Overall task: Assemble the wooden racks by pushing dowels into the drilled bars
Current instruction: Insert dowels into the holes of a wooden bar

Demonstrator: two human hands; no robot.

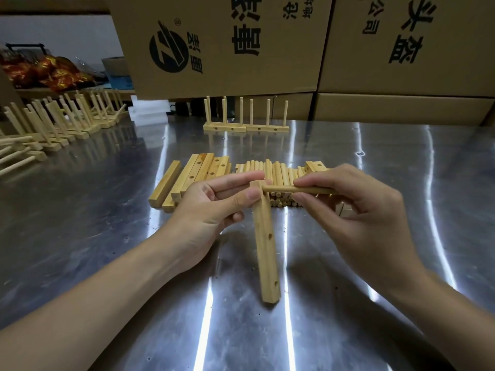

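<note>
My left hand [214,207] pinches the far end of a drilled wooden bar [266,247], which points back toward me above the table. My right hand [356,210] holds a dowel [281,189] sideways, its left tip meeting the bar's end right at my left thumb. Two open holes show along the bar's side. Behind my hands lie a stack of drilled bars [192,175] and a pile of loose dowels [278,172].
Two finished racks [245,127] stand upright at the back of the shiny metal table [107,223]. A long row of assembled racks [61,121] runs along the left edge. Large cardboard boxes [267,44] wall off the rear.
</note>
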